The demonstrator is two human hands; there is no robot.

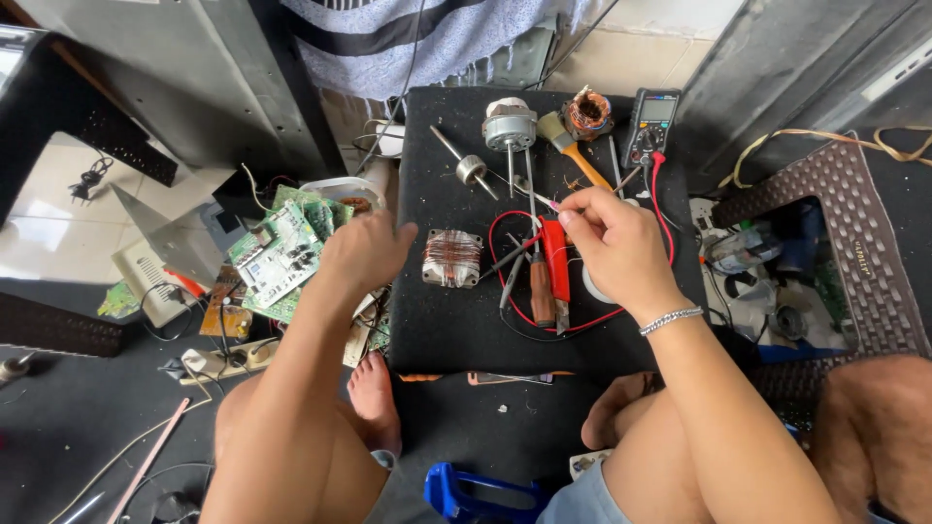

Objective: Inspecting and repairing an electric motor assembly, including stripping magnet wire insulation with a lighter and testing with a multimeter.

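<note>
Past blue clamp point(476, 490), pinched thin probe point(544, 201) in right hand point(616, 247), left hand point(367, 250) loose-curled over circuit boards point(282, 254); could've snagged red lead point(663, 194), yanked meter point(650, 124).

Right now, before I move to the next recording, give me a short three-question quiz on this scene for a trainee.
1. True or false: the right hand pinches a thin probe tip between its fingers.
2. Multiple choice: the left hand hovers nearest to A) the paintbrush, B) the green circuit boards, C) the multimeter.
3. Fill in: the copper-wound coil block lies on the black ____.

Key: 1 true. 2 B. 3 mat.
</note>
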